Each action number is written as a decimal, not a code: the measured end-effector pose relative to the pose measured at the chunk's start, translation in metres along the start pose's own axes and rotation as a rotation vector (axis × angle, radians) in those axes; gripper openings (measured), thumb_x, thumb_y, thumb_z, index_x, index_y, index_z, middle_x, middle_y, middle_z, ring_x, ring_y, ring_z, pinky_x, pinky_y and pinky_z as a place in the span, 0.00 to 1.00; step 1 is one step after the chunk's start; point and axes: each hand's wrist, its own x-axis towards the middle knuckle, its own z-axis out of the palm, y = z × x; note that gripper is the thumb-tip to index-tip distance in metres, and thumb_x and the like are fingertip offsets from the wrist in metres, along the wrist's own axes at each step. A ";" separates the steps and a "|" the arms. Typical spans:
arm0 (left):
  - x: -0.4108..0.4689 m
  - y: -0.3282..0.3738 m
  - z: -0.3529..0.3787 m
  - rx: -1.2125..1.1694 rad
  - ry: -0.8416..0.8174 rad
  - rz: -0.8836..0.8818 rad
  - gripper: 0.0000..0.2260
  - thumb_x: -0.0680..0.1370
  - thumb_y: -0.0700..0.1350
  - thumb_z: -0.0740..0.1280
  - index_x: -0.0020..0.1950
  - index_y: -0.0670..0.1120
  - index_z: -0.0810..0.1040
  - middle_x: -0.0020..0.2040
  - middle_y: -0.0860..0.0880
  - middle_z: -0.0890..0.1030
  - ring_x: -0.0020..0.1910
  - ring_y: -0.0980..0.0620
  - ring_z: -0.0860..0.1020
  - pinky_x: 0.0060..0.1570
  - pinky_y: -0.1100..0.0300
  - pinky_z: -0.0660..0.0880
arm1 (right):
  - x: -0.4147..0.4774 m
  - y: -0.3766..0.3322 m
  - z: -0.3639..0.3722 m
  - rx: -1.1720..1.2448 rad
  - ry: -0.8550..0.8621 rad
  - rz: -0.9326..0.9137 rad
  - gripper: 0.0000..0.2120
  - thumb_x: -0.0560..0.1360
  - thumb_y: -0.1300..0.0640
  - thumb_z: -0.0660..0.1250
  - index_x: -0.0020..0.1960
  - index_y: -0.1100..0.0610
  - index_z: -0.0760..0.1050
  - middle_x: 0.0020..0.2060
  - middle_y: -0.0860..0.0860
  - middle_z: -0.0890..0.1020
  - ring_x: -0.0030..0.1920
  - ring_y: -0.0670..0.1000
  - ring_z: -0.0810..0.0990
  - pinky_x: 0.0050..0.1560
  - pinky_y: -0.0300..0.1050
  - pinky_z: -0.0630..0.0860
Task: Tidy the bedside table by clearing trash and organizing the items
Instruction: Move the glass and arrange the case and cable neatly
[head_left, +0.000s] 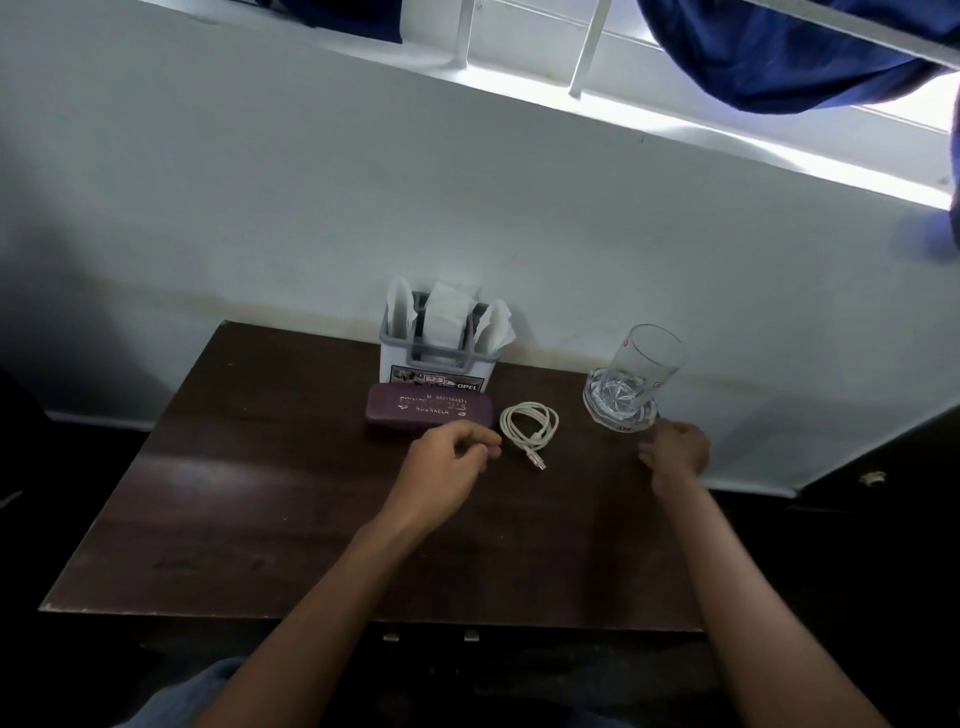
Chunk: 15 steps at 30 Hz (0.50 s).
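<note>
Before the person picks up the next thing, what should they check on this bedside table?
1. Left hand free: ok, fingers loosely curled, nothing in them.
2. Right hand clear of the glass: cannot tell, its fingers are right by the base.
3. Glass steady: ok, it stands on its base, though close to the right edge of the table.
4. Cable gathered: ok, it is coiled, with only the plug end trailing out.
5. Purple case shut: ok, it lies flat in front of the holder.
6. Papers in the holder neat: not ok, they stick out at uneven angles.
</note>
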 end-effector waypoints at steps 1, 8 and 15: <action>0.001 0.001 -0.002 -0.008 0.012 -0.005 0.12 0.77 0.37 0.61 0.43 0.53 0.78 0.43 0.55 0.82 0.46 0.52 0.81 0.45 0.62 0.74 | 0.009 0.000 0.000 0.020 -0.070 0.043 0.04 0.74 0.63 0.62 0.47 0.61 0.75 0.36 0.58 0.78 0.31 0.53 0.76 0.30 0.44 0.75; 0.006 0.000 -0.010 -0.022 0.035 -0.037 0.10 0.78 0.37 0.60 0.46 0.51 0.78 0.44 0.54 0.82 0.46 0.54 0.80 0.41 0.65 0.71 | 0.019 -0.010 0.014 0.074 -0.087 0.008 0.06 0.70 0.73 0.63 0.40 0.64 0.74 0.33 0.58 0.75 0.29 0.53 0.74 0.22 0.38 0.76; 0.007 0.002 -0.014 -0.045 0.061 -0.053 0.11 0.78 0.36 0.60 0.45 0.51 0.78 0.44 0.53 0.82 0.44 0.56 0.80 0.38 0.67 0.69 | 0.015 -0.020 0.038 -0.065 -0.171 -0.071 0.08 0.71 0.70 0.65 0.36 0.60 0.75 0.28 0.56 0.75 0.16 0.44 0.73 0.18 0.33 0.72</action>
